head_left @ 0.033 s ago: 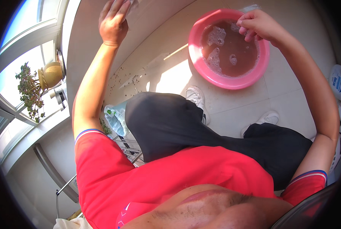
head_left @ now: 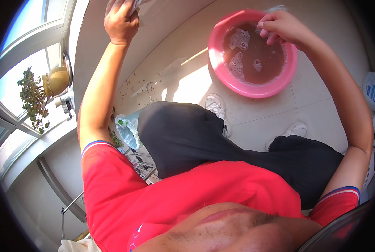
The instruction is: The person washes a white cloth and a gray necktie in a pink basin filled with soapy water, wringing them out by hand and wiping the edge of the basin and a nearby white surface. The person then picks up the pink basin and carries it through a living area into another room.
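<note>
My left hand [head_left: 122, 23] is raised at the top edge, beside the pale wall. Its fingers are closed on a whitish, thin, cloth-like thing [head_left: 139, 3], mostly cut off by the frame. Over the far right rim of a pink plastic basin [head_left: 254, 90], my right hand [head_left: 280, 27] hangs with curled fingers. What it holds, if anything, I cannot make out. Murky brown water [head_left: 259, 48] fills much of the basin, with patches of white foam [head_left: 239, 40] mostly on its left side.
The basin stands on pale floor tiles [head_left: 271, 111] beyond my white shoes [head_left: 215, 107]. At the left, a potted plant [head_left: 32, 98] in a tan pot sits by the window. A light blue plastic bag [head_left: 130, 132] is by my knee. A white bottle [head_left: 371, 88] stands far right.
My left hand has shifted slightly up and to the left, with the whitish thing still in it. My right hand is nearly still over the basin.
</note>
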Demonstrator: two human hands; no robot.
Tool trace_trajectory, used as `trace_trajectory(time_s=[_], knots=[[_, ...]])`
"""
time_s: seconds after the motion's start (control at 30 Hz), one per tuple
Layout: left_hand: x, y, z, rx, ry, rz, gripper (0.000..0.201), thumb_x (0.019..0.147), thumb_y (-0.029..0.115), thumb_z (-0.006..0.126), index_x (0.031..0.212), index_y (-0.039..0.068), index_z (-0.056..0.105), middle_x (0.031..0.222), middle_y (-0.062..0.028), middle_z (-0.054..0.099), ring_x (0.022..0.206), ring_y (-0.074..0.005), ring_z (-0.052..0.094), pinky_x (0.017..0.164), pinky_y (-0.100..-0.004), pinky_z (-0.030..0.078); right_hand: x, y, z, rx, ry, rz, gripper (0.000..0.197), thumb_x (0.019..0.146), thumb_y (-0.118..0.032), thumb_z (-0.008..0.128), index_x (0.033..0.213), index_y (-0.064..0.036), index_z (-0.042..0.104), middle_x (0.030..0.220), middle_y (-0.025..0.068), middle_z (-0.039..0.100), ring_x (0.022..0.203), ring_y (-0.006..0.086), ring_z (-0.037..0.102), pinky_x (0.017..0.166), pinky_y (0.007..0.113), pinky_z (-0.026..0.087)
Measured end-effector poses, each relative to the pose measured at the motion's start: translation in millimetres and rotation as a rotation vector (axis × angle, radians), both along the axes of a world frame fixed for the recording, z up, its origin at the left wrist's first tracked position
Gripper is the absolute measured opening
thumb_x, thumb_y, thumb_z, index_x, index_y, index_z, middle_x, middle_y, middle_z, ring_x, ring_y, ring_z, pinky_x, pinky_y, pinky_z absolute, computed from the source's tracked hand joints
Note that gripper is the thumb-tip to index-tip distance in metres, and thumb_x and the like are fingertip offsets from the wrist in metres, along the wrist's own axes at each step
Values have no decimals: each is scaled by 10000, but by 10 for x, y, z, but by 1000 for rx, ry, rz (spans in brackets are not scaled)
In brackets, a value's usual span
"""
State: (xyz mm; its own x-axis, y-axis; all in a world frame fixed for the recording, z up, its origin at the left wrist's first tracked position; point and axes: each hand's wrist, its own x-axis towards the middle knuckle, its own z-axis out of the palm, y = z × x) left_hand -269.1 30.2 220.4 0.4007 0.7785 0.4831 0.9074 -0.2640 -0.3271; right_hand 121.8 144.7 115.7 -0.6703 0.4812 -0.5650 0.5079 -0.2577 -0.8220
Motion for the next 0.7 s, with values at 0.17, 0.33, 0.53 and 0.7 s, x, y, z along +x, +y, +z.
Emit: trace_trajectory(time_s=[0.17, 0.33, 0.53, 0.7], knots=[[992, 190, 184, -654, -1762, 172, 352, 840, 96, 604, 1167, -34, 598, 1056, -118, 670, 952, -245, 638, 849, -362, 522, -395, -266, 110, 12, 278, 7, 548, 859, -420, 676, 1233, -30, 586, 1075, 92, 650, 902, 137, 633, 708, 280, 449], [1450, 18, -412, -669, -1895, 127, 488, 994, 379, 516, 1183, -67, 563, 1110, -136, 636, 1009, -211, 609, 901, -335, 477, -555, -181, 177, -14, 561, 80, 749, 807, -530, 714, 1302, -3, 521, 1165, 131, 629, 1053, 177, 601, 862, 321, 474], [1043, 125, -716, -800, -1632, 515, 617, 945, 512, 544, 1115, -79, 592, 1020, -129, 669, 897, -201, 646, 802, -330, 526, -254, 16, 607, 209, 225, -63, 287, 889, -238, 643, 917, 39, 713, 792, 104, 697, 699, 151, 630, 639, 303, 497], [1222, 172, -722, -770, -2014, 451, 471, 974, 352, 564, 1148, -85, 586, 1077, -159, 661, 970, -228, 648, 865, -358, 519, -220, 308, 403, 92, 520, -202, 218, 845, -147, 669, 977, 25, 688, 863, 66, 681, 784, 141, 633, 721, 277, 508]])
